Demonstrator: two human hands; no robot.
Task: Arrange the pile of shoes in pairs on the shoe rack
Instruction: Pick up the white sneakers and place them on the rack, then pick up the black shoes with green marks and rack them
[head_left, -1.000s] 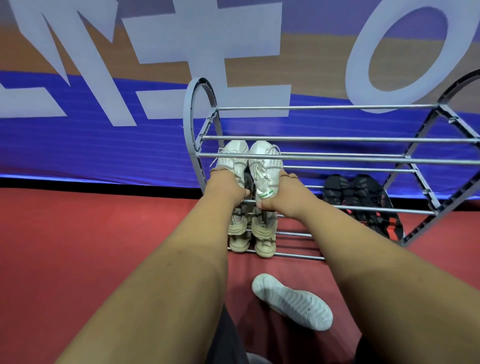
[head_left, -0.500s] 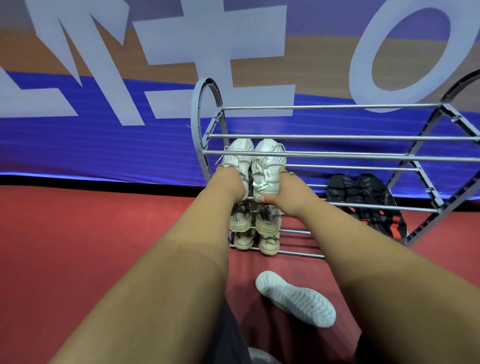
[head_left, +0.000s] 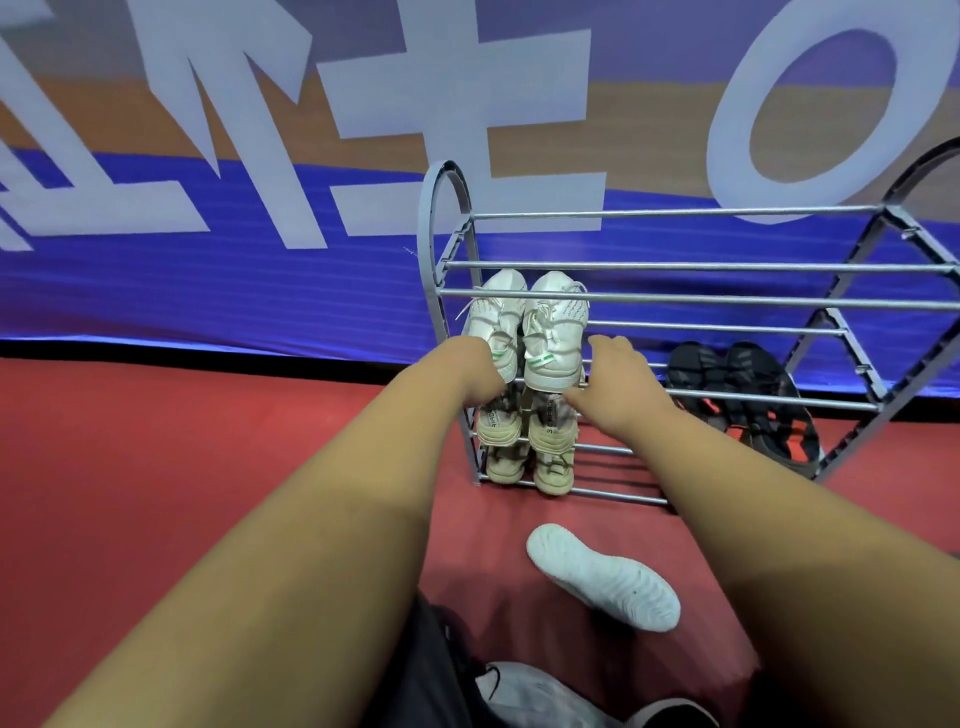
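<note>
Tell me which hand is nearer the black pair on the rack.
Right. The right hand is left of the black pair; the left hand lies farther left, at the white sneakers.

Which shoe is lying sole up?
The lone white shoe on the red floor before the rack; only it shows its ribbed sole.

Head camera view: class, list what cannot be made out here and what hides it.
1. Left hand: its fingers are hidden behind its own back, so its grip on the white sneakers is unclear.
2. Beige shoes: the heel print is too small to read.
3. Shoes at the bottom edge: cut off by the frame and covered by the arms.
4. Shoe rack: its right end is cut off by the frame edge.
</note>
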